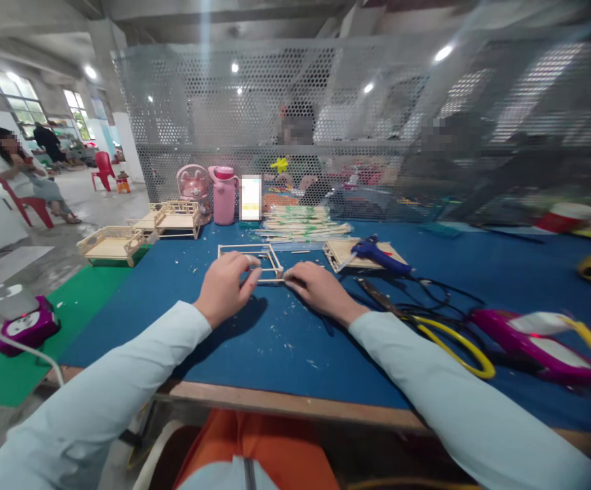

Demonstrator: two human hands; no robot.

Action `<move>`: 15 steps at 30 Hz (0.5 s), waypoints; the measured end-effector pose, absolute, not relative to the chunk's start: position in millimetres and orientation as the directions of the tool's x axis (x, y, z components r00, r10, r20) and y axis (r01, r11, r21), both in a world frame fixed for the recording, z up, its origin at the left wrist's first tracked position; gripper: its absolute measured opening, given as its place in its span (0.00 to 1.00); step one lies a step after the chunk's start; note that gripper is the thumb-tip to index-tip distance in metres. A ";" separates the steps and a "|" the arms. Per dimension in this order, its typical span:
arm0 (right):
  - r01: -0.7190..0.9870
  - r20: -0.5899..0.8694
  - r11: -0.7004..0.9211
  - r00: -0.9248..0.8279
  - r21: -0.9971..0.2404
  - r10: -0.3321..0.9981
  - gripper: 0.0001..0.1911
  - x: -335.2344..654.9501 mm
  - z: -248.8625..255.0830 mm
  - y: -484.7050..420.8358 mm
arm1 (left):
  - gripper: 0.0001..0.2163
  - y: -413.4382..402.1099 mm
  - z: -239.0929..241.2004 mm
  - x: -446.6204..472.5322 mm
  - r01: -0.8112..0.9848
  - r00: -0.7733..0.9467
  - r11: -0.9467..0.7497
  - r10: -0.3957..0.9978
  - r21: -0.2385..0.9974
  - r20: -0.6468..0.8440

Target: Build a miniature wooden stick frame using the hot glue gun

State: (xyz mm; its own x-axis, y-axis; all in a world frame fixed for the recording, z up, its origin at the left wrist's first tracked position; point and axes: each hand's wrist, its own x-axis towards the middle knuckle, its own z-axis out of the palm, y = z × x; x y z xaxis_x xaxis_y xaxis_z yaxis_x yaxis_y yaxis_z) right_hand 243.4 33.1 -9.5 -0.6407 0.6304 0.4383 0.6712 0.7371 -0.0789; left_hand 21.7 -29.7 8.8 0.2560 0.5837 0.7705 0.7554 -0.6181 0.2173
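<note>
A small frame of thin wooden sticks (pixel 273 257) is on the blue tabletop between my hands. My left hand (pixel 228 286) closes round its near left part, thumb and fingers together, hiding that corner. At its near right corner my right hand (pixel 315 284) pinches with thumb and forefinger. To the right, a blue glue gun (pixel 379 255) lies across a flat wooden stick panel (pixel 333 253). Behind the frame is a pile of thin sticks (pixel 300 221), partly in clear wrapping.
Finished-looking miniature wooden furniture (pixel 111 243) stands at the left edge. A pink bottle (pixel 224 197) and a lit phone (pixel 250 197) stand before a perforated metal screen (pixel 173 102). Cables and a purple power strip (pixel 534 344) lie right. A person (pixel 24 170) sits far left; others are behind the screen.
</note>
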 end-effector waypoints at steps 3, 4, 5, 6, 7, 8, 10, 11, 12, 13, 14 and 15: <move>0.672 0.437 0.737 -0.644 -0.069 0.628 0.06 242.6 -9.7 33.0 | 0.10 -34.4 4.5 40.8 0.835 0.377 -0.534 0.735 0.137 0.564; 0.673 0.436 0.737 -0.645 -0.064 0.627 0.06 242.3 -9.7 33.0 | 0.11 -34.6 3.0 47.0 0.864 0.384 -0.491 0.786 0.110 0.484; 0.673 0.436 0.737 -0.647 -0.059 0.625 0.06 242.2 -9.7 32.9 | 0.11 -34.4 1.5 53.0 0.889 0.379 -0.451 0.827 0.087 0.416; 0.673 0.436 0.738 -0.649 -0.053 0.624 0.06 242.1 -9.6 32.7 | 0.12 -34.1 0.4 58.7 0.905 0.368 -0.419 0.855 0.069 0.366; 0.673 0.437 0.738 -0.650 -0.047 0.621 0.07 242.3 -9.2 32.3 | 0.12 -33.9 -0.5 63.8 0.916 0.358 -0.398 0.872 0.057 0.333; 0.673 0.438 0.738 -0.652 -0.041 0.619 0.07 242.9 -8.6 31.4 | 0.12 -33.9 -0.9 68.2 0.921 0.352 -0.386 0.881 0.050 0.317; 0.673 0.441 0.739 -0.656 -0.024 0.612 0.07 245.2 -6.3 27.9 | 0.11 -35.0 -0.4 74.4 0.923 0.350 -0.382 0.884 0.048 0.311; 0.673 0.445 0.739 -0.658 -0.015 0.608 0.08 247.0 -4.8 25.0 | 0.11 -35.9 0.5 76.2 0.923 0.351 -0.383 0.882 0.047 0.314; 0.675 0.449 0.738 -0.658 -0.005 0.605 0.08 249.0 -3.0 21.3 | 0.11 -36.9 1.5 77.1 0.921 0.353 -0.387 0.876 0.043 0.328; 0.677 0.454 0.736 -0.657 0.003 0.602 0.09 251.0 -1.1 16.8 | 0.11 -37.7 2.6 77.3 0.916 0.364 -0.400 0.862 0.034 0.353; 0.680 0.461 0.733 -0.654 0.012 0.599 0.09 252.8 0.8 11.6 | 0.11 -38.3 3.7 76.9 0.908 0.379 -0.419 0.840 0.021 0.388; 0.683 0.468 0.731 -0.651 0.018 0.597 0.10 254.2 2.7 6.1 | 0.11 -38.6 4.5 76.3 0.898 0.396 -0.441 0.812 0.006 0.429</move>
